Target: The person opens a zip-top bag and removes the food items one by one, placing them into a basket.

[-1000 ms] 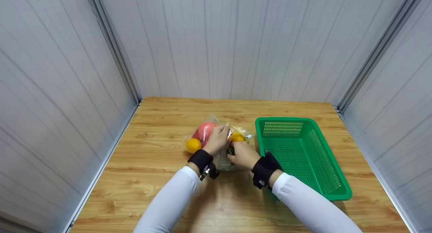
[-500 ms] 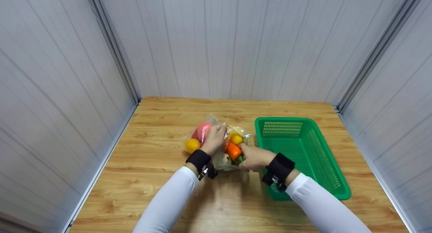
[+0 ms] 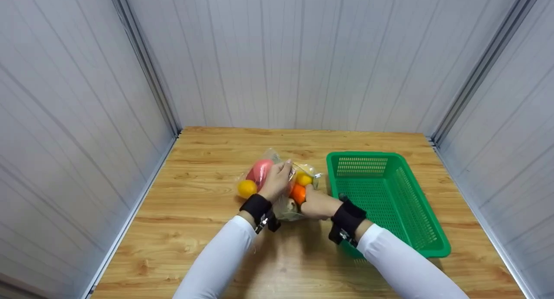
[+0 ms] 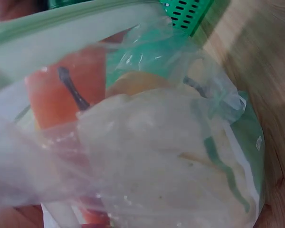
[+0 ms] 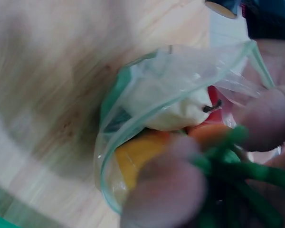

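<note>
Gripping clear, likely limp plastic bag point(image 4: 152, 142) with left hand point(image 3: 278, 181), best by rim point(image 5: 164, 107), and seemingly branching green stalks point(image 5: 230, 166) with right hand point(image 3: 319, 203).

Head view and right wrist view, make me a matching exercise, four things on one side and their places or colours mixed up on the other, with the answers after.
Things
1. Left hand
2. Basket
3. Pale fruit
4. Wristbands

Places or colours
A. Inside the clear bag
B. Black
C. Gripping the bag's edge
D. On the table's right side

Right pairs: 1-C, 2-D, 3-A, 4-B
</note>
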{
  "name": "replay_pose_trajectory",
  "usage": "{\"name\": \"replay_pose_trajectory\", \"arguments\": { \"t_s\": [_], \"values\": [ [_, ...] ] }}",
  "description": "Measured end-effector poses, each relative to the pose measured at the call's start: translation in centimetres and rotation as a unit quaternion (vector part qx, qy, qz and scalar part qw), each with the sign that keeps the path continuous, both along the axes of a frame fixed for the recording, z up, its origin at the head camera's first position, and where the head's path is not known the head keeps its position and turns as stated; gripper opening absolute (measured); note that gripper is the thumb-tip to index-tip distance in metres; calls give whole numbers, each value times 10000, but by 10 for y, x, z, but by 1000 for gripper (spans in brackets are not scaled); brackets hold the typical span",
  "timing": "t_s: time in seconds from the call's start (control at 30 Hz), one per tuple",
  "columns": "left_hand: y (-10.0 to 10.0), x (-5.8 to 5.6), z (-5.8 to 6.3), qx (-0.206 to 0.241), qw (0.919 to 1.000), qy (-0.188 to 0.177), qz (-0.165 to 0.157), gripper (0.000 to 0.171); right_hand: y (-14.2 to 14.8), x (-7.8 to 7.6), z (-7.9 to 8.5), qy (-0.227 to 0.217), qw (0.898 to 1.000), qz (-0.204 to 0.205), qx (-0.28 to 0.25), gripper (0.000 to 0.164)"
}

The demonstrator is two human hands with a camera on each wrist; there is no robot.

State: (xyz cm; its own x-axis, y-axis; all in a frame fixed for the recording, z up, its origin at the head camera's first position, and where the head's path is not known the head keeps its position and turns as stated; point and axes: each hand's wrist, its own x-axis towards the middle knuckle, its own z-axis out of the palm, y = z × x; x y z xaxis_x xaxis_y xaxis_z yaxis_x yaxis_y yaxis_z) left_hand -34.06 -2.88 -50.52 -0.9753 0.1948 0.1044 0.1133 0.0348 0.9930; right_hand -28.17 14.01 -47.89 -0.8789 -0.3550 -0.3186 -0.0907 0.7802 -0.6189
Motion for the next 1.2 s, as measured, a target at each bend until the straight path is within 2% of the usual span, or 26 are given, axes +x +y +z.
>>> {"name": "replay_pose_trajectory", "arguments": {
  "t_s": [0.13,0.23,0.3,0.47,0.63,0.8,1.0,1.2],
  "values": [
    [0,-2,-2,-195,9995,218,100,48,-1,2,-5,628,9975,-35,322,67],
    [0,-2,-2,-82,9998,172,107,48,2,2,-4,860,9951,47,494,58],
    [0,-2,-2,110,9999,66,71,48,8,0,1,866,9951,169,454,51],
    [-2,-1,-1,619,9978,-186,-108,49,31,-6,19,612,9947,624,534,46],
    [-4,-2,-2,1093,9919,-507,-403,51,60,-12,36,485,9903,1189,528,35],
    [-6,-1,-2,1282,9888,-619,-451,52,83,-15,52,519,9867,1486,416,32],
    [-5,2,-2,1234,9889,-682,-469,53,115,-18,69,765,9885,1283,228,32],
    [-5,3,-1,1164,9905,-639,-367,52,148,-28,70,861,9933,736,-239,37]
  ]
}}
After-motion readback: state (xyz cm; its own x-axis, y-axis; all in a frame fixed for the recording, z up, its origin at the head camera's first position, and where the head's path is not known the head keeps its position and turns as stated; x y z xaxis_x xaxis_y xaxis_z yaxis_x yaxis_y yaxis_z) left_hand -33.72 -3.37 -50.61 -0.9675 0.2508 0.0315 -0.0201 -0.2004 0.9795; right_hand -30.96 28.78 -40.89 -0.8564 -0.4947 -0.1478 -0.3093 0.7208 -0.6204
